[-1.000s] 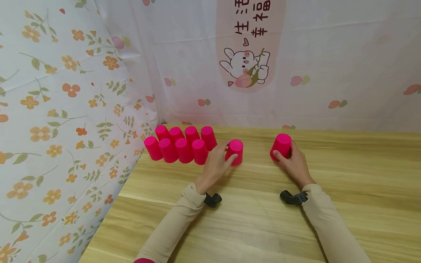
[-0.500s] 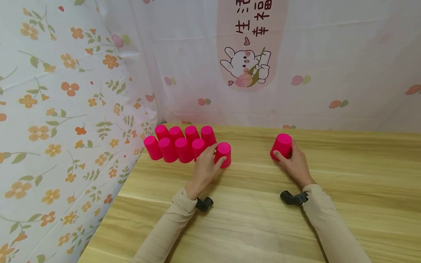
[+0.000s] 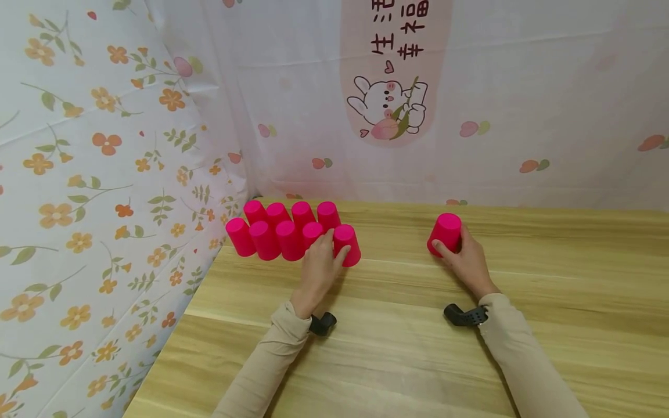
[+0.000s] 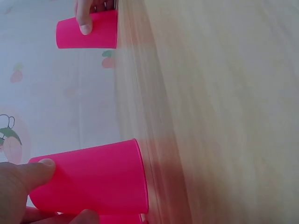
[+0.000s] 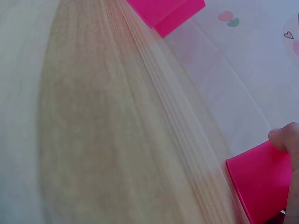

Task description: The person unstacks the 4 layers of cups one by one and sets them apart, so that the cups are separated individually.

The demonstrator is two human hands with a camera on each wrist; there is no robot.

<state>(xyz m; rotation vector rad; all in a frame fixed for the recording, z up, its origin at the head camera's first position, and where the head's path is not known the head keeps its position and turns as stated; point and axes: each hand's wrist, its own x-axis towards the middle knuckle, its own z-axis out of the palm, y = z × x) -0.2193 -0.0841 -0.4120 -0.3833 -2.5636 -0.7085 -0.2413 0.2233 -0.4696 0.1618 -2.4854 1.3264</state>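
My left hand holds an upside-down bright pink cup at the right end of the front row, thumb on its near side and fingers toward its left. In the left wrist view that cup fills the lower left. Several matching upside-down cups stand in two rows to its left; my left hand partly covers the closest one. Apart from them on the right, my right hand grips another pink cup, with the thumb across its front; the right wrist view shows this cup at lower right.
The wooden table runs up to a white printed cloth behind it. A floral cloth hangs along the left edge. Black wrist straps sit over beige sleeves.
My left hand has carried its cup leftward, up to the end of the front row. The right hand and its cup have stayed in place.
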